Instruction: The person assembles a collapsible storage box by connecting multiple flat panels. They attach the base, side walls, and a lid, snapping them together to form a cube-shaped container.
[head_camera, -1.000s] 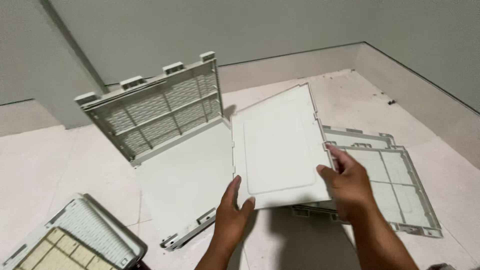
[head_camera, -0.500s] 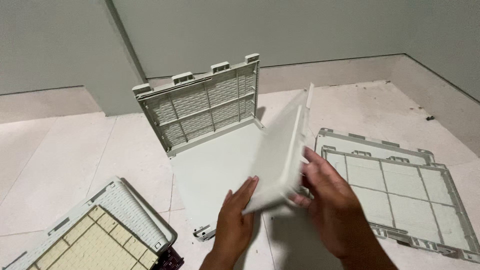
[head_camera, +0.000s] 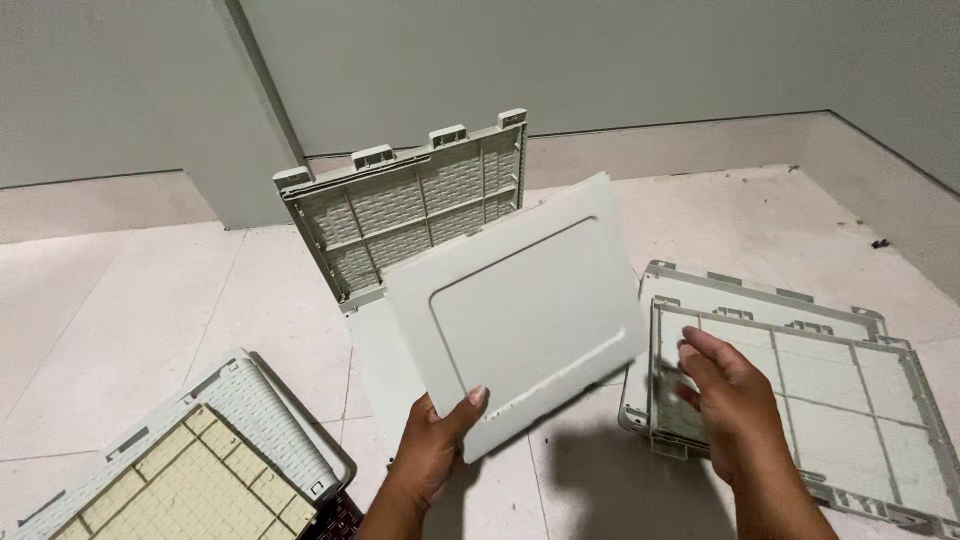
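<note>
Above the pale tiled floor (head_camera: 150, 300), the left hand (head_camera: 432, 455) grips the lower corner of a flat white plastic panel (head_camera: 520, 310), tilted in the air. The right hand (head_camera: 725, 395) is just beside the panel's right edge, fingers loosely spread and holding nothing. Under the right hand lie stacked frame panels (head_camera: 840, 390). Behind the held panel, a ribbed grille panel (head_camera: 420, 210) stands before the grey wall (head_camera: 600, 60).
</note>
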